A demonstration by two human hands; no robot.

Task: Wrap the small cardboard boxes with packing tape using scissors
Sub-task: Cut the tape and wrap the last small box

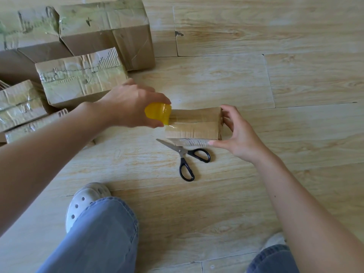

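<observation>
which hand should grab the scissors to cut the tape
Likely right. The right hand only holds the small box, and the scissors lie just beside it; the left hand grips the tape roll.

Soft, even daylight fills the scene. It is brightest on the floor (295, 26) far beyond the scissors (185, 154) and greyer toward the jeans (98, 233) on their near side. Shadows are faint and soft-edged. The right end of the small box (193, 125) just beyond the scissors sits in shade, and darker gaps lie between the taped boxes (78, 75) well to their left, whose tape gives off pale glare. The tape roll (157, 114) is slightly smeared. Floorboard lines bow toward the frame edges.
</observation>
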